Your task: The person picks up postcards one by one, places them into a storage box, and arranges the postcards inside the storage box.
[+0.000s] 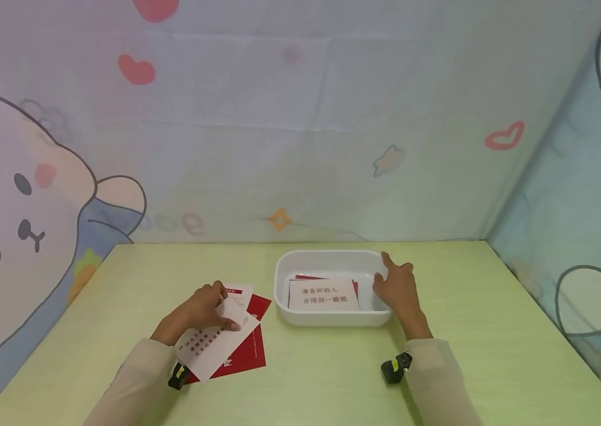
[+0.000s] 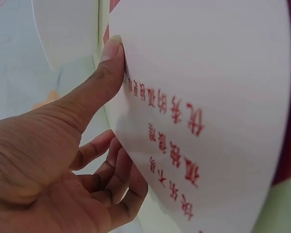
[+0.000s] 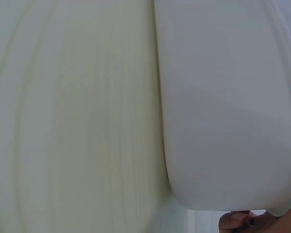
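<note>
A: Where's the card, how will it handle?
B: White rectangular paper card with red printed characters (image 1: 214, 349). Left of the white plastic tray (image 1: 332, 319), over red paper cards (image 1: 257, 352), well in from the tabletop's (image 1: 332, 378) far-left corner. Reads as light, thin, springy; smooth face may slide, hard pinch would likely crease it.
A: Best hold?
B: I'd say an edge or corner: thumb on print, fingers behind, light pressure.
A: Hands?
B: Left hand (image 1: 199, 310) pinches the card's far side, thumb on the printed face, fingers curled behind. Forearm comes in from near-left. Can't tell if the white card with a red band (image 1: 244, 291) is in the pinch too.
A: Right?
B: Right hand (image 1: 398, 290) grips the tray's right end, thumb over the rim, index stretched along it. Tray sits near the tabletop's far edge, slightly right of middle.
</note>
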A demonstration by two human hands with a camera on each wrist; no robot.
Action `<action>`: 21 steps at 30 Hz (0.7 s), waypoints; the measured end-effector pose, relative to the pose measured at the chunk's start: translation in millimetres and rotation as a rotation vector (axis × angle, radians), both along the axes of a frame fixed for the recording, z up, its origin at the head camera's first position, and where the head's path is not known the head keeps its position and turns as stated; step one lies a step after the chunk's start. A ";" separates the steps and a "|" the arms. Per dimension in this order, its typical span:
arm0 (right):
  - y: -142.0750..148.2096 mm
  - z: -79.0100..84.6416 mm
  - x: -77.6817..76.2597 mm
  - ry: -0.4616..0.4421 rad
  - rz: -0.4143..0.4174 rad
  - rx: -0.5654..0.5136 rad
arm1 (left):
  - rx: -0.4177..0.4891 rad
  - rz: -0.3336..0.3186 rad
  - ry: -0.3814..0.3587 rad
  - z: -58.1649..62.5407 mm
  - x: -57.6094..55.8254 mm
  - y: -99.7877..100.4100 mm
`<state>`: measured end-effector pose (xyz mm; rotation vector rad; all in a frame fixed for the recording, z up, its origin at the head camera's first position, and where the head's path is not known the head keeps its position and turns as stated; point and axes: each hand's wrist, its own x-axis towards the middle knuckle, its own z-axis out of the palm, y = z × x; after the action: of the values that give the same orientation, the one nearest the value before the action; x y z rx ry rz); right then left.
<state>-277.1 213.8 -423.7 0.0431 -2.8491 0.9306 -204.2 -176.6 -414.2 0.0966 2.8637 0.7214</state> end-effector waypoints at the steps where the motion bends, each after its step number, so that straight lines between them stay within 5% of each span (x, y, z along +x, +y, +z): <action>1: 0.1 -0.2 -0.1 0.003 0.001 0.001 | 0.002 -0.002 0.001 0.0 -0.2 -0.3; 21: -0.2 -2.4 -1.1 0.023 0.002 -0.012 | 0.023 -0.054 0.003 -4.0 -10.1 -6.3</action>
<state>-278.2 213.7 -426.1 0.0550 -2.8231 0.9416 -214.3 -182.9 -418.2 0.1776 2.8439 0.7441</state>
